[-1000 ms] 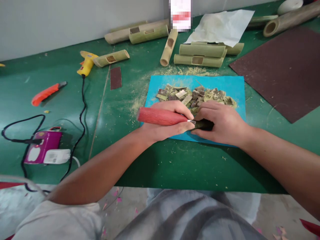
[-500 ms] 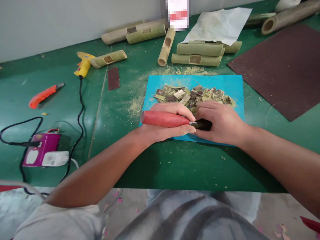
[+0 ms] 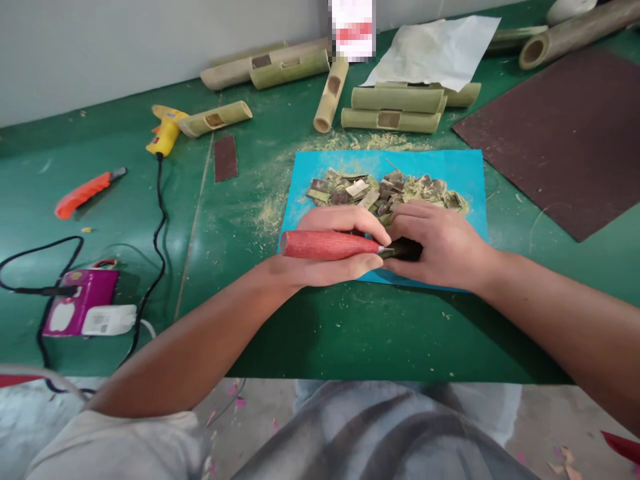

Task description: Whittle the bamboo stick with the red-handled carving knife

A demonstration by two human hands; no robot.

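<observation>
My left hand [image 3: 327,272] is closed around a carving tool with a red wooden handle [image 3: 330,245], its narrow metal tip pointing right. My right hand [image 3: 445,240] curls over a dark green piece [image 3: 404,250] that looks like bamboo, mostly hidden under the palm and fingers. The metal tip meets that piece at its left end; the exact contact is too small to make out. Both hands rest over a blue sheet [image 3: 470,167], fingertips nearly touching. Just beyond them lies a heap of bamboo chips and shavings [image 3: 350,190].
Cut bamboo tubes [image 3: 397,100] lie at the back, some under white paper [image 3: 435,50]. A brown sheet [image 3: 555,133] covers the right. Leftward are a yellow glue gun [image 3: 167,130] with its cord, an orange utility knife [image 3: 85,193] and a purple power box [image 3: 83,300].
The red handle has dropped slightly at its tip end and lies more level. My left thumb has drawn back a little to the left. My right hand keeps its grip.
</observation>
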